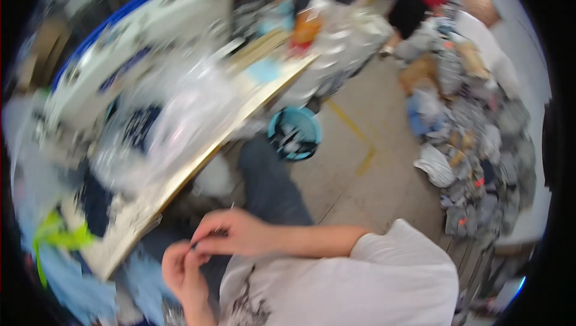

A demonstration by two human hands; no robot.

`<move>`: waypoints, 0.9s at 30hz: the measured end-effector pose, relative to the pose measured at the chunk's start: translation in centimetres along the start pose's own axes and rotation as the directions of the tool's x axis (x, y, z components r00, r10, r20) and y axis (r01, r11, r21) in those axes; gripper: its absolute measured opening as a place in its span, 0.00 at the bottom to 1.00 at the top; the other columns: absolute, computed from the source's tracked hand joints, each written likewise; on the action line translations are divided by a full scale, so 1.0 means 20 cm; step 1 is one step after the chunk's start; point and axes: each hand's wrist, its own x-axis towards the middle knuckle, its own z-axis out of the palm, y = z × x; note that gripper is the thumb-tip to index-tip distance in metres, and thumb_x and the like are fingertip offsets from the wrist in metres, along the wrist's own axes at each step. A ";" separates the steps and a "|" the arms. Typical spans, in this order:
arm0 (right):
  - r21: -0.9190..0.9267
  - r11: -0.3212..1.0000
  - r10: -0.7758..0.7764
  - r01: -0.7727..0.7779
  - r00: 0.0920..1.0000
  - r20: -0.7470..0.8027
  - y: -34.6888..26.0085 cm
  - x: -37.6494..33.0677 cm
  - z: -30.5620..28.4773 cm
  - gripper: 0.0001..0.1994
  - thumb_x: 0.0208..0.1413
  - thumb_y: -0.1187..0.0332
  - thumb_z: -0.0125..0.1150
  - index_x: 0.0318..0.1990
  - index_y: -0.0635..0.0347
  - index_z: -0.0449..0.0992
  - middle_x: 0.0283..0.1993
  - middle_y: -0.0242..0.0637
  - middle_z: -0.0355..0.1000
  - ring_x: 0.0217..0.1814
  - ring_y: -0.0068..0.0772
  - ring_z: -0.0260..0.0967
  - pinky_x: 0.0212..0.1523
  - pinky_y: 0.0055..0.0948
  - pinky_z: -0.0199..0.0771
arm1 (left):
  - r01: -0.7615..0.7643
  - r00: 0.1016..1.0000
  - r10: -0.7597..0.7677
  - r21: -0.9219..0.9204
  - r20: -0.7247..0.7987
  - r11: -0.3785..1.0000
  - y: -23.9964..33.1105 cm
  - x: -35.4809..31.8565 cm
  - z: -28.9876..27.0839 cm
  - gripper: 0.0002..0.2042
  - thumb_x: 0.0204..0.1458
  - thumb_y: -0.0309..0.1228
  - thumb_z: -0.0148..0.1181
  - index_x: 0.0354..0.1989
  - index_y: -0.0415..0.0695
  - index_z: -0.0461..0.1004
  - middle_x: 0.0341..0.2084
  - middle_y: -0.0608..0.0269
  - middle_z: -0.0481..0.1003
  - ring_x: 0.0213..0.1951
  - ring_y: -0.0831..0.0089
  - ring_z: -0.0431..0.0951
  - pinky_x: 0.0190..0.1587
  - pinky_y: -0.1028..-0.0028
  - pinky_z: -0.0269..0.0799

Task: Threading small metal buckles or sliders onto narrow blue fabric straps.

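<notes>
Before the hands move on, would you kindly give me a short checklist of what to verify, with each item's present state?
1. Left hand and right hand meet, fingertips together: ok.
2. Thin item pinched between them: cannot tell, too small and blurred.
3. Sharp picture: not ok, motion blur.
4. Work table edge beside the hands: ok.
5. Blue basket on the floor, apart from the hands: ok.

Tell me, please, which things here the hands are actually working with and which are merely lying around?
In hand:
- left hand and right hand, fingertips pinched together on something too small and blurred to identify

Lying about:
- blue basket on the floor
- heap of clothes
- clear plastic bags on the table
</notes>
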 end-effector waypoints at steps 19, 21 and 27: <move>0.398 0.900 0.210 -0.177 0.977 -0.041 0.11 0.01 0.02 0.08 0.62 0.65 0.55 0.42 0.58 0.72 0.29 0.23 0.67 0.19 0.08 0.52 0.16 0.13 0.45 | -0.122 0.991 0.095 0.321 0.099 0.939 -0.01 0.05 0.00 0.11 0.59 0.24 0.53 0.48 0.33 0.70 0.34 0.57 0.77 0.32 0.75 0.76 0.38 0.78 0.72; 0.333 0.929 0.186 -0.161 0.981 -0.044 0.09 0.00 0.04 0.08 0.62 0.64 0.55 0.42 0.58 0.72 0.29 0.22 0.67 0.20 0.08 0.53 0.16 0.13 0.47 | -0.082 0.997 0.077 0.301 0.027 0.950 0.02 0.05 0.02 0.09 0.57 0.23 0.55 0.43 0.33 0.73 0.33 0.57 0.77 0.32 0.75 0.76 0.38 0.76 0.72; 0.111 0.994 0.033 -0.022 0.995 -0.097 0.08 0.00 0.05 0.10 0.63 0.63 0.54 0.43 0.60 0.71 0.31 0.23 0.67 0.24 0.11 0.57 0.23 0.14 0.57 | -0.420 0.894 0.412 0.653 0.176 0.631 0.11 0.06 0.07 0.06 0.50 0.21 0.62 0.36 0.35 0.76 0.33 0.53 0.77 0.35 0.64 0.78 0.40 0.71 0.72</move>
